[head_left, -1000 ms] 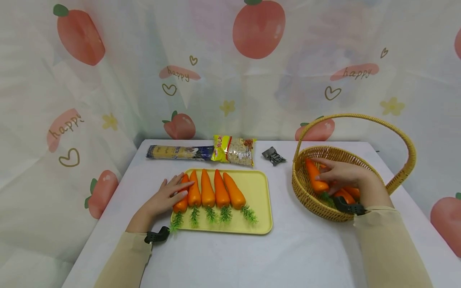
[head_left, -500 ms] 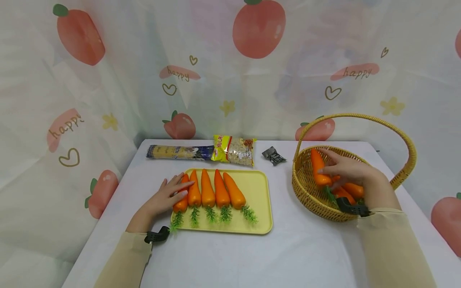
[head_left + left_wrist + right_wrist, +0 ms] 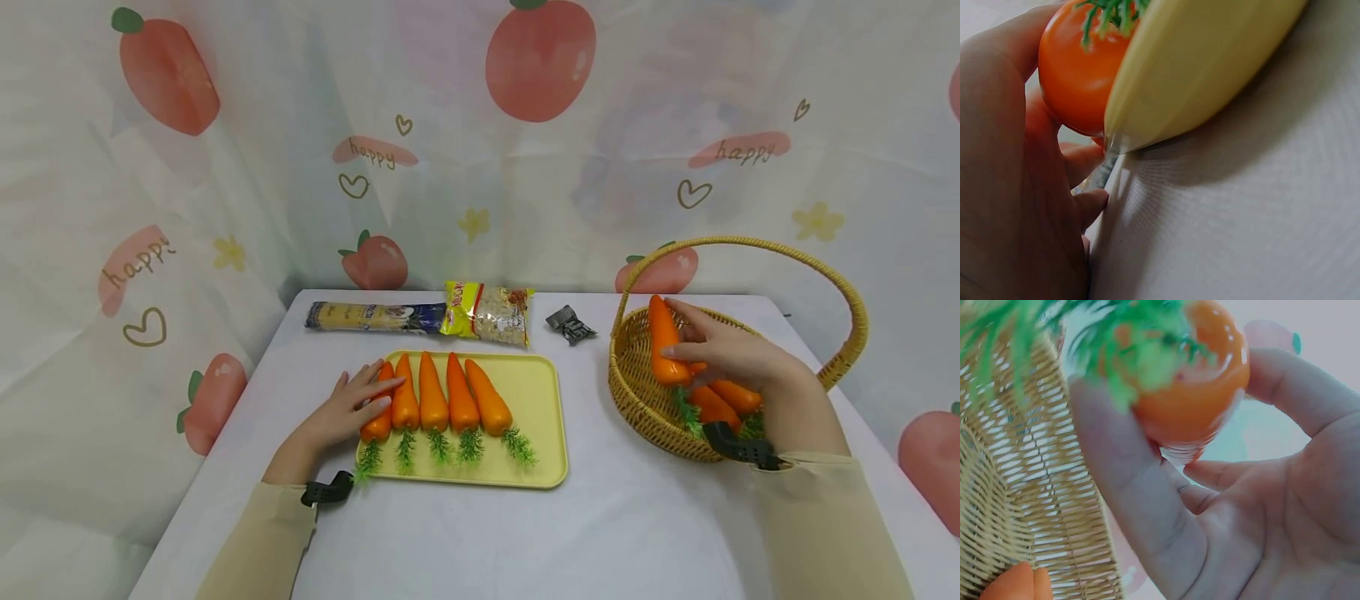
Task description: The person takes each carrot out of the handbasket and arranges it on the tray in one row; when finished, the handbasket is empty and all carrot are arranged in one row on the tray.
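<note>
My left hand [image 3: 348,412] lies over the leftmost carrot [image 3: 377,428] on the yellow tray [image 3: 538,392], its fingers fairly straight and spread. In the left wrist view, that carrot's round end and green top sit beside the tray wall [image 3: 1210,62], with my fingers alongside. To its right lie several more carrots [image 3: 433,404] in a row, leafy ends toward me. Over the wicker basket [image 3: 628,404], my right hand [image 3: 738,358] pinches another carrot [image 3: 664,343] between thumb and fingers, tip pointing up and away. Its green top hangs down. More carrots [image 3: 716,408] rest inside the basket.
Behind the tray lie a long pack of noodles [image 3: 371,317] and a yellow, partly see-through food bag [image 3: 487,313]. A small dark wrapped packet [image 3: 572,325] is to their right. The basket's tall handle [image 3: 851,308] arches above my right hand. A printed curtain [image 3: 450,100] hangs behind the table.
My right hand has raised its carrot from inside the basket, moving up and slightly right, and more of the carrots below now show. My left hand has stayed on the leftmost tray carrot.
</note>
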